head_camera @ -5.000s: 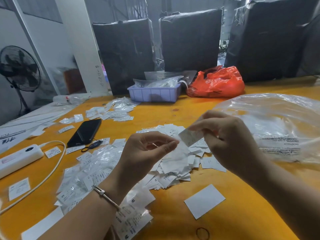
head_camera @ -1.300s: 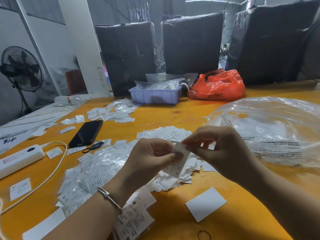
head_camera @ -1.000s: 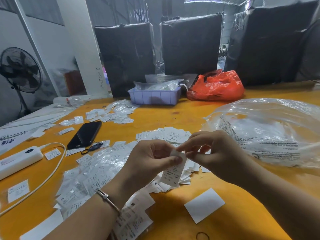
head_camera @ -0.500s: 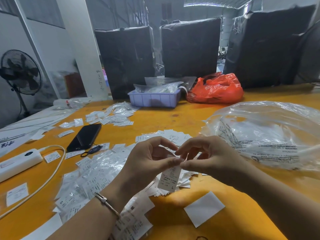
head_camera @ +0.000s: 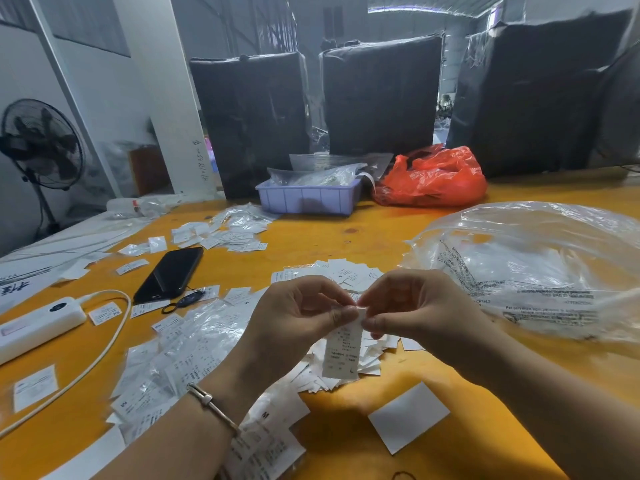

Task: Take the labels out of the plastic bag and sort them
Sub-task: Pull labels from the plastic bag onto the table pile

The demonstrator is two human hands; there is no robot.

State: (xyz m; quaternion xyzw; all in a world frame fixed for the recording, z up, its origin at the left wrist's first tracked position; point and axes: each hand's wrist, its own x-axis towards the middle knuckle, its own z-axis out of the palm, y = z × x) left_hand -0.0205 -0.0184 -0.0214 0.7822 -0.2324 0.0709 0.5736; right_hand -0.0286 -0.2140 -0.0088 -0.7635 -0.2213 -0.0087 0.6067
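I see the orange tabletop (head_camera: 346,233) filling the view, with three black wrapped bales (head_camera: 381,98) standing behind its far edge. Toward the right edge lies the big clear plastic bag (head_camera: 526,268), crumpled and printed with black text. At the far edge a red bag (head_camera: 433,178) sits just beside a lavender tray (head_camera: 308,200) holding clear packets. Off the left edge stands a black fan (head_camera: 41,143).

Near the left edge lie a white power bank (head_camera: 34,327) with its cable, and a black phone (head_camera: 169,273) farther in. Loose labels in clear sleeves (head_camera: 180,355) spread across the near left part, and a pile of bare white labels (head_camera: 346,275) lies mid-table, behind and under my hands. A blank white card (head_camera: 408,417) rests near the near edge.

My left hand (head_camera: 294,320) and right hand (head_camera: 419,313) meet above the pile, fingertips together. Both pinch the top edge of one printed label (head_camera: 341,355) between thumb and forefinger; it hangs down, clear of the table, with an L at its lower corner. A metal bracelet (head_camera: 211,403) circles my left wrist.
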